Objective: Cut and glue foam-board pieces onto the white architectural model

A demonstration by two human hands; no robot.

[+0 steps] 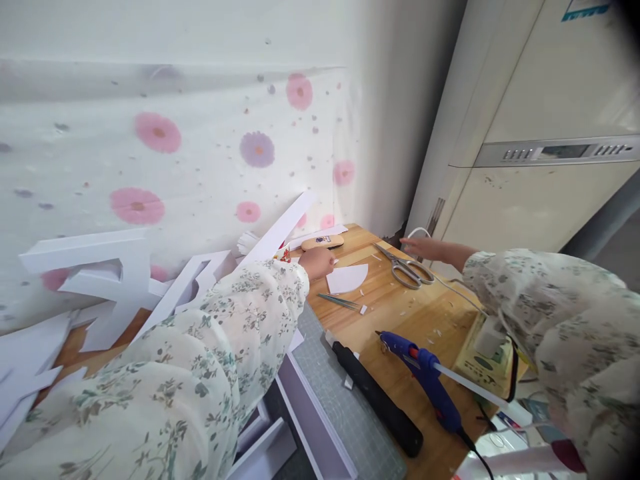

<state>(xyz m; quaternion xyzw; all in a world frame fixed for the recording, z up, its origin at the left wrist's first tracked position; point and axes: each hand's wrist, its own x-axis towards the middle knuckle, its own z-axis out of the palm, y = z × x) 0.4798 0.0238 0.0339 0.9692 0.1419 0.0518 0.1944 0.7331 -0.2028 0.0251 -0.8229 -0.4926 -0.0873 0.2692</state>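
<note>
My left hand (319, 262) is closed above the wooden table; what its fingers hold, if anything, is too small to make out. Just right of it lies a white paper piece (349, 278) with a curved edge, and a tan oval case (323, 243) is behind it. My right hand (425, 249) reaches over the table's far right edge with fingers stretched out, near a white cable (419, 232). Scissors (410, 268) lie slightly open below that hand. Tweezers (339, 301) rest nearer to me. A blue hot glue gun (420, 370) with a white glue stick lies farther forward.
A black-handled cutter (375, 393) lies across a grey cutting mat (327, 363). White cut-out shapes (113, 287) lean along the left side. A yellowish box (485, 363) sits at the right edge, and a tall cream appliance (540, 153) stands behind. Small scraps dot the wooden table (395, 313).
</note>
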